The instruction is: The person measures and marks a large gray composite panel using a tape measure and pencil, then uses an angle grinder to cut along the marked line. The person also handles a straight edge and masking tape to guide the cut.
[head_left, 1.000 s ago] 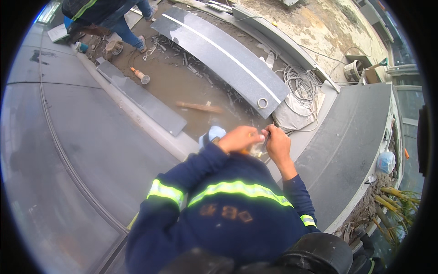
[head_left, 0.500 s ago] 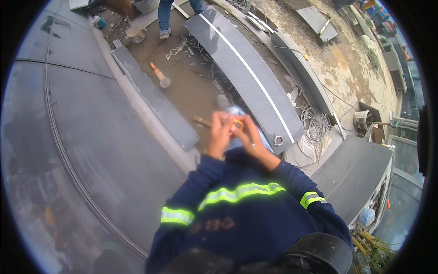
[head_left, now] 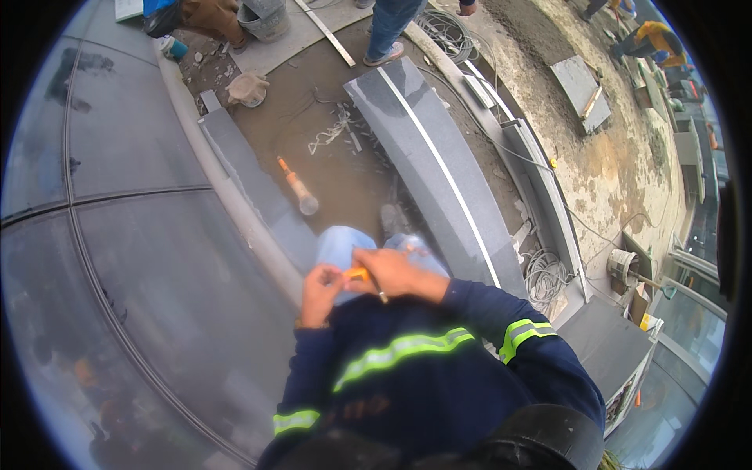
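In front of my waist, both hands meet at a small orange tool (head_left: 357,274), blurred, its exact kind unclear. My right hand (head_left: 398,274) is closed around it from the right, its back turned up. A short thin stick-like piece (head_left: 383,297) pokes out below the right fingers. From the left, my left hand (head_left: 317,294) pinches at the tool's near end with fingertips bunched together. Light blue trouser knees (head_left: 345,239) show just beyond. A long dark grey stone slab (head_left: 439,172) with a white stripe lies ahead to the right.
An orange-handled tool with a round pale end (head_left: 298,188) lies on the wet ground. Another grey slab (head_left: 254,168) lies left, beside large dark panels (head_left: 172,266). Buckets (head_left: 266,19), coiled cable (head_left: 546,276) and a co-worker's jeans (head_left: 394,27) stand around.
My view has shifted, and my hands are lower and further left. The right hand has turned over the orange tool, which both hands still touch. My knees show more plainly.
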Demonstrator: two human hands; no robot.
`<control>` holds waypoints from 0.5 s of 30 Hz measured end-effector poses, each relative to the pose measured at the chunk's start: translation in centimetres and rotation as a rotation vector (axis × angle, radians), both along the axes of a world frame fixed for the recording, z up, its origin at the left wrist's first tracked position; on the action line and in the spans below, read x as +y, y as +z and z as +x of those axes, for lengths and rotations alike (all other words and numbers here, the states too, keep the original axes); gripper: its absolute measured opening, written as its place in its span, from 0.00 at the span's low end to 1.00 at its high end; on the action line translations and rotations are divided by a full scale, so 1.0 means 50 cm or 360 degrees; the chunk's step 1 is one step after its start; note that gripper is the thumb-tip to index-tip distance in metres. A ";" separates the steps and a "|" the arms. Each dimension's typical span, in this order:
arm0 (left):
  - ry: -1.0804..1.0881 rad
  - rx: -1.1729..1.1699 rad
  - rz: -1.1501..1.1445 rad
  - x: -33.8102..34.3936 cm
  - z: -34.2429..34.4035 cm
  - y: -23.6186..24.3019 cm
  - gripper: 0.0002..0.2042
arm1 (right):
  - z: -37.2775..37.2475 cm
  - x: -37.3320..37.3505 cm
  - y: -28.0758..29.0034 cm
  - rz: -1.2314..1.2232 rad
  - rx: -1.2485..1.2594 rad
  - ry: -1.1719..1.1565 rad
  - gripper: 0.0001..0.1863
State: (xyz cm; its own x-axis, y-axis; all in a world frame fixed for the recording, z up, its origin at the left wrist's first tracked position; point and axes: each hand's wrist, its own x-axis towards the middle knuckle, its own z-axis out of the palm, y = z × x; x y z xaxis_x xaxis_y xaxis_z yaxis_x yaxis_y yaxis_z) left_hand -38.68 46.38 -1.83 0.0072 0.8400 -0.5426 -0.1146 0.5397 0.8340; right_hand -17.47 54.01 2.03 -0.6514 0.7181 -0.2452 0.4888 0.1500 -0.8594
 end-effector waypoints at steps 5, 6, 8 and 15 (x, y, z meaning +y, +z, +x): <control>-0.0066 0.0411 0.0038 0.224 -0.155 -0.037 0.08 | -0.127 0.250 -0.083 -0.0104 -0.0064 0.0031 0.25; -0.0105 0.0539 0.0039 0.266 -0.205 -0.053 0.08 | -0.137 0.310 -0.122 -0.0082 -0.0217 0.0007 0.25; -0.0053 0.0745 0.0239 0.370 -0.339 -0.171 0.09 | -0.133 0.417 -0.227 0.0002 -0.0413 -0.0170 0.24; 0.0607 0.0860 -0.0061 0.736 -0.585 -0.650 0.07 | 0.009 0.816 -0.667 -0.0086 -0.1023 -0.0908 0.23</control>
